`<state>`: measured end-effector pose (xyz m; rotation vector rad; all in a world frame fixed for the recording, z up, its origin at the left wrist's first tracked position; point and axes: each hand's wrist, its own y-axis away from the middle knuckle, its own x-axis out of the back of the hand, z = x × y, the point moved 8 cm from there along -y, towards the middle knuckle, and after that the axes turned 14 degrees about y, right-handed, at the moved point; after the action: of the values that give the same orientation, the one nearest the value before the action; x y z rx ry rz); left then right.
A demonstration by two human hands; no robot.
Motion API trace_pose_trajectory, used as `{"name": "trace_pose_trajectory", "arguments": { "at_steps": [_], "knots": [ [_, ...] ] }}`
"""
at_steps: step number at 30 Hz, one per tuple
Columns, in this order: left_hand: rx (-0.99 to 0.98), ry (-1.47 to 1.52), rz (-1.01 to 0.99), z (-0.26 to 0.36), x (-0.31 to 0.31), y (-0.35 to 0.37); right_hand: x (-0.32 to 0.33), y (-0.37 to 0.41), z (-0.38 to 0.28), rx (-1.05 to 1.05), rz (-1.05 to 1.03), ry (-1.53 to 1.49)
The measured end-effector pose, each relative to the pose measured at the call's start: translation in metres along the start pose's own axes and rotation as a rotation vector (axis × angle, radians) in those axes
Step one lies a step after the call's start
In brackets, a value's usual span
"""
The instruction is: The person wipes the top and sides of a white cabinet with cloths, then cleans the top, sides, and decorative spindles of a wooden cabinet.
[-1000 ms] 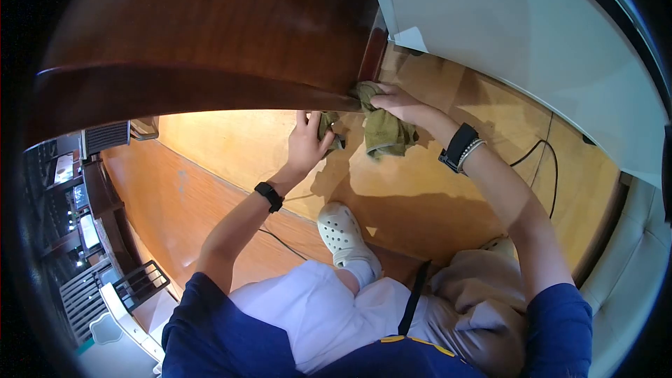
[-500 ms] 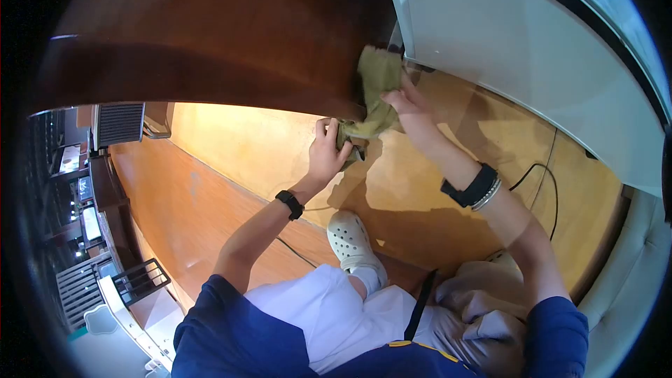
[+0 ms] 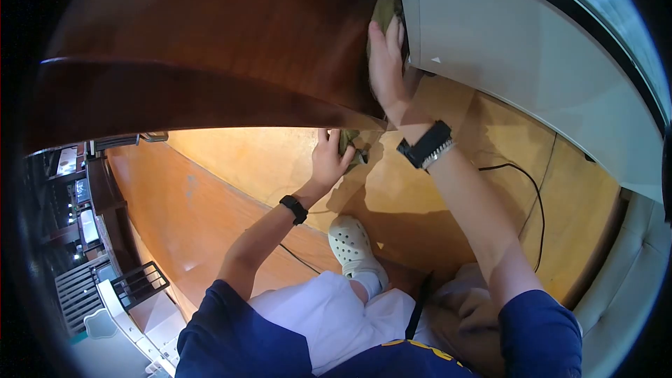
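My right hand point(image 3: 386, 63) presses a green cloth point(image 3: 385, 12) against the dark brown wooden panel point(image 3: 231, 35), close to the edge of the white cabinet point(image 3: 518, 49). Below the panel's lower edge, my left hand point(image 3: 330, 161) grips a second bit of green cloth point(image 3: 348, 141); whether the two pieces join is hidden. The fingertips of my left hand are partly out of sight at the panel edge. Both wrists carry black bands.
A black cable point(image 3: 535, 189) curves over the wooden floor point(image 3: 588, 196) at the right. My white clog point(image 3: 348, 241) stands on the floor below my hands. A pale padded seat point(image 3: 630, 259) is at the far right, and chairs and tables are at the far left.
My right hand has moved up along the panel with the cloth, which was stretched between both hands. My left hand has barely moved. The panel's lower edge appears lower in view.
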<state>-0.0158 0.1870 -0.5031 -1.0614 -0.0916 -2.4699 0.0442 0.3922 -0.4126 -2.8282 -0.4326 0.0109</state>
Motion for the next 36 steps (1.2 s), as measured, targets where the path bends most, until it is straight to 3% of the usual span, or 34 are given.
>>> {"name": "trace_pose_trajectory", "arguments": {
  "at_steps": [4, 10, 12, 13, 14, 16, 20, 22, 28, 31, 36],
  "knots": [
    [-0.013, 0.021, 0.023, 0.004, 0.001, 0.0, -0.001, -0.008, 0.065, -0.2, -0.051, -0.05],
    [0.096, 0.073, -0.004, 0.005, 0.001, 0.002, 0.0, 0.029, 0.098, -0.26, -0.237, 0.386],
    [0.091, 0.12, 0.015, 0.0, 0.0, 0.005, 0.004, 0.056, 0.085, 0.084, -0.098, 0.675],
    [0.094, 0.123, 0.016, 0.001, -0.001, 0.005, 0.004, 0.066, 0.082, 0.142, -0.103, 0.762],
    [0.087, 0.13, 0.022, 0.005, 0.0, 0.003, 0.007, 0.075, 0.081, 0.144, -0.106, 0.763],
    [0.082, 0.133, 0.03, 0.008, 0.0, 0.003, 0.009, 0.091, 0.087, 0.066, -0.244, 0.486],
    [0.081, -0.042, -0.005, 0.014, 0.007, -0.002, 0.019, 0.093, 0.084, 0.213, -0.444, 0.738],
    [0.077, -0.14, -0.045, 0.015, 0.011, -0.007, 0.019, 0.075, 0.082, 0.44, -0.236, 0.932],
    [-0.077, -0.357, -0.059, 0.025, 0.016, -0.021, 0.014, 0.046, 0.097, 0.193, -0.335, 0.938],
    [-0.009, -0.407, -0.091, 0.026, 0.014, -0.024, 0.015, 0.029, 0.085, 0.355, -0.195, 0.859],
    [0.109, -0.368, -0.1, 0.025, 0.005, -0.02, 0.013, 0.024, 0.092, 0.322, -0.133, 0.851]
  ]
}}
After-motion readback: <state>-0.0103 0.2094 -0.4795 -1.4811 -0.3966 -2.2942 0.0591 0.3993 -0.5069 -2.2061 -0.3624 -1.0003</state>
